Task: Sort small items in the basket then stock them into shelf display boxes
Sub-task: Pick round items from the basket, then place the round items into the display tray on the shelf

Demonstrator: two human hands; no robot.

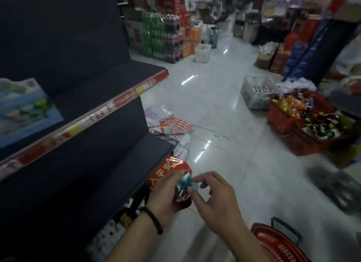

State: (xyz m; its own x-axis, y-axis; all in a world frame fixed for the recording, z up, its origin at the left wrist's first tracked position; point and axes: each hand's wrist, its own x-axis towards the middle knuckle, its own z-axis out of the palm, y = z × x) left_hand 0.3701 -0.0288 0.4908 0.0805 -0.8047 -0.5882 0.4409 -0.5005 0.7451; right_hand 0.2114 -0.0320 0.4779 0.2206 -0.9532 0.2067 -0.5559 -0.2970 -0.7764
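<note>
My left hand [166, 195] grips a red packet with gold lettering [168, 170] together with a small blue item [183, 185], low in the middle of the view. My right hand [216, 201] meets it from the right, thumb and forefinger pinching the blue item. A red shopping basket [273, 242] with a dark handle shows at the bottom right. The dark shelf unit [78, 125] fills the left side, with a red price strip along its edge and a blue box [25, 109] on one shelf.
Two red baskets full of mixed goods [304, 125] sit on the floor at right, beside a clear crate [257, 92]. Red and white packets [172, 123] and thin wires litter the tiles near the shelf. Stacked drink bottles [162, 33] stand at the back.
</note>
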